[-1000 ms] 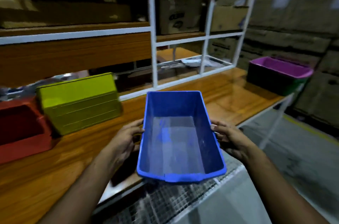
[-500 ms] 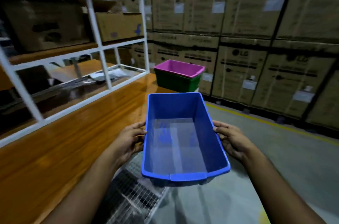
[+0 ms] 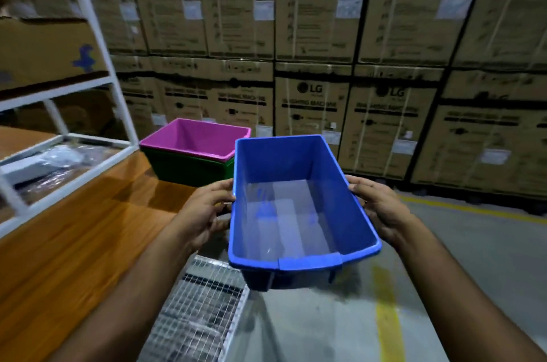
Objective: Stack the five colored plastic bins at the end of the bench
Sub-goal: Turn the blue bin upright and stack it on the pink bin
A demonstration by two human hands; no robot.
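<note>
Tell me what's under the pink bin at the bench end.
The pink bin is nested in a green bin, which stands on the wooden bench. The green bin's inside is covered, so anything beneath the pink one cannot be seen.

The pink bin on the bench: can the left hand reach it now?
Probably not yet. The left hand grips the blue bin, as does the right hand; the pink bin, nested in the green bin, sits farther ahead.

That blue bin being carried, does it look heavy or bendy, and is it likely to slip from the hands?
The blue bin looks empty and thin-walled, so it is probably light. Its sides stay straight between the left hand and right hand, which suggests it is fairly stiff. The plastic looks glossy, so perhaps a little slick, but the rim's lip should give the fingers purchase.
</note>
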